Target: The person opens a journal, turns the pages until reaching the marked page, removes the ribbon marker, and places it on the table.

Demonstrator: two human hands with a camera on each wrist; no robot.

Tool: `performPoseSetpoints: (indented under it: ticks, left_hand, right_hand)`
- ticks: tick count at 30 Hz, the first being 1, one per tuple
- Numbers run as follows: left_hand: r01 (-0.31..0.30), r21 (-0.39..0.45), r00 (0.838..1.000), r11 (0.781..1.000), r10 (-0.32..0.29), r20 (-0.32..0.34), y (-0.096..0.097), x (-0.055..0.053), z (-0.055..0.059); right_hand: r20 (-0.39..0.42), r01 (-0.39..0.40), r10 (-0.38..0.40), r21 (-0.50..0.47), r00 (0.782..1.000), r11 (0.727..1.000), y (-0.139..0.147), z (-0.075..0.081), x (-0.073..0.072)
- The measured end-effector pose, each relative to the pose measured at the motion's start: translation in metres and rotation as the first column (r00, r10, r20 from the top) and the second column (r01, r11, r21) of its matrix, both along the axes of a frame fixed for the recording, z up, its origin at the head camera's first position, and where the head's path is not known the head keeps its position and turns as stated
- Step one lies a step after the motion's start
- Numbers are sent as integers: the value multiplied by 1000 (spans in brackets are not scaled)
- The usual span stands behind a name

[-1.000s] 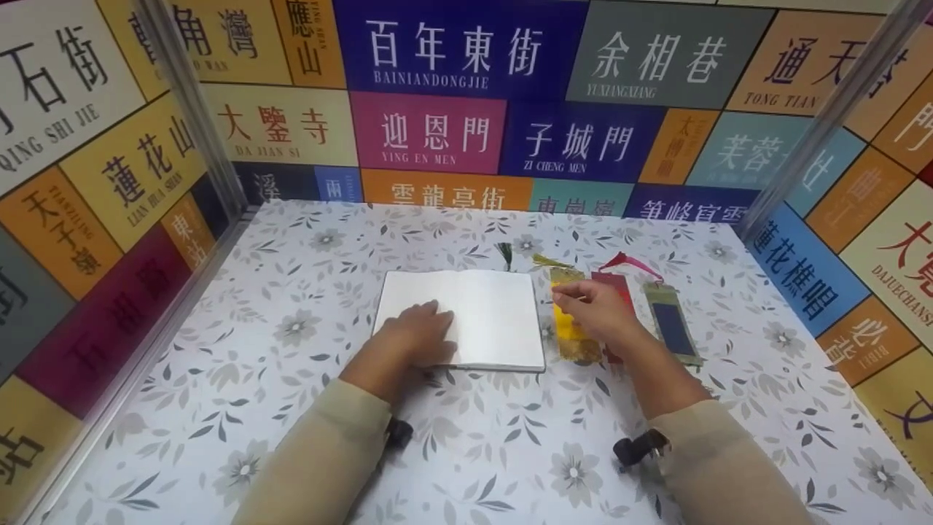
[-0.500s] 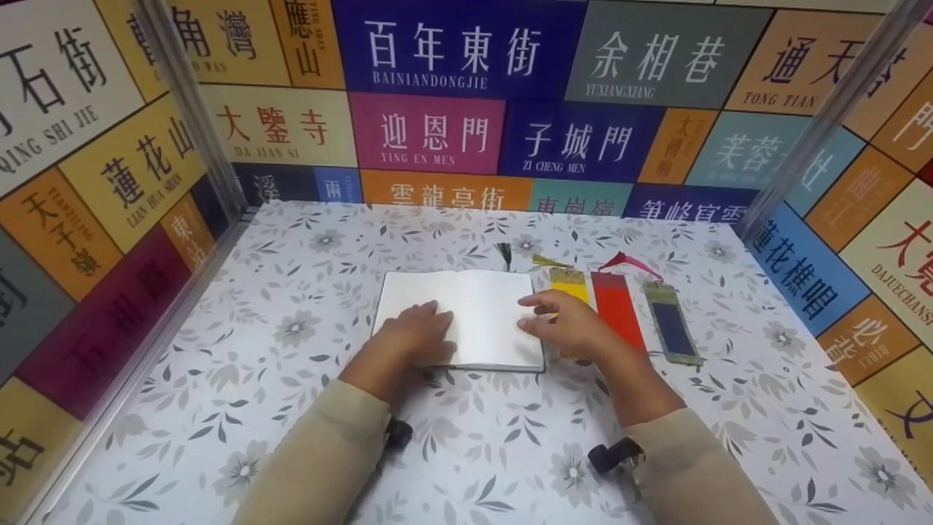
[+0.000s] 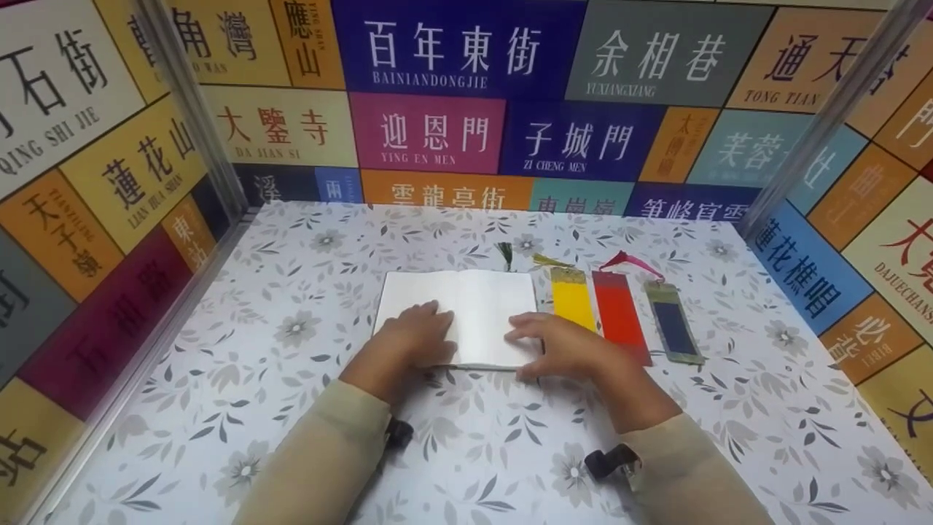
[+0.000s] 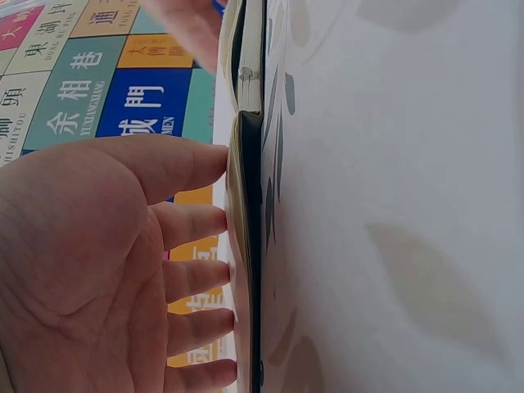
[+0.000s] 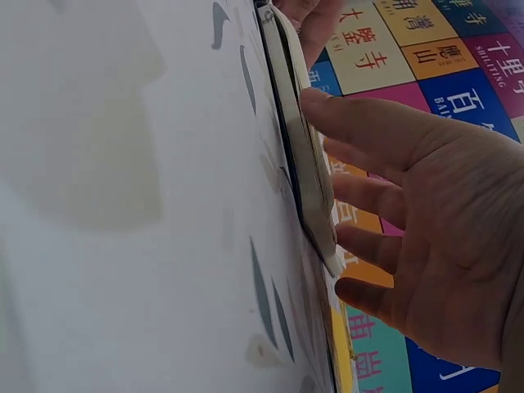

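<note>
An open notebook (image 3: 485, 313) with blank white pages lies on the table, its dark cover edge showing in the left wrist view. On its left page rests my left hand (image 3: 417, 335), fingertips pressing the paper with the fingers spread. My right hand (image 3: 565, 346) is at the right page's outer edge, fingers apart and bent a little, thumb near the lower right corner; nothing is gripped in it. Just right of the notebook, partly hidden by that hand, lies a yellow bookmark (image 3: 574, 295) with a tassel. A red bookmark (image 3: 619, 313) lies beside it.
Farther right is a dark blue bookmark (image 3: 672, 321) with a greenish border and a pink ribbon (image 3: 630, 261) near its top. A dark green tassel (image 3: 505, 255) sticks out behind the notebook. The floral tablecloth (image 3: 466, 452) meets walls of coloured sign panels (image 3: 466, 58).
My right hand has moved left from above the yellow bookmark to the notebook's right page, and its fingers have spread. More of the red bookmark shows. The left hand stays put.
</note>
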State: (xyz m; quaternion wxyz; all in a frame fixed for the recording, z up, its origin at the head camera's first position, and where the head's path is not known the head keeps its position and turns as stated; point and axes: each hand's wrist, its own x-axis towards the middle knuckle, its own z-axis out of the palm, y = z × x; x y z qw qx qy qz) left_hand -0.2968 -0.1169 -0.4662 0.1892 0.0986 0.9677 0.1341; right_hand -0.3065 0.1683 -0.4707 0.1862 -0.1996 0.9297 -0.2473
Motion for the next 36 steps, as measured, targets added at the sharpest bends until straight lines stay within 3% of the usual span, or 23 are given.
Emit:
performPoseSetpoints:
  ticks: [17, 29, 36]
  left_hand:
    - [34, -34, 999, 999, -34, -8, -1, -3, -2]
    - [28, -19, 999, 999, -29, -17, -1, -3, -1]
    - [15, 11, 1000, 1000, -15, -27, -1, -3, -2]
  right_hand:
    - [16, -30, 30, 8, 999, 1000, 12, 8, 2]
    - [-11, 98, -98, -4, 995, 995, 6, 9, 4]
    - [35, 183, -183, -4, 982, 983, 0, 11, 3]
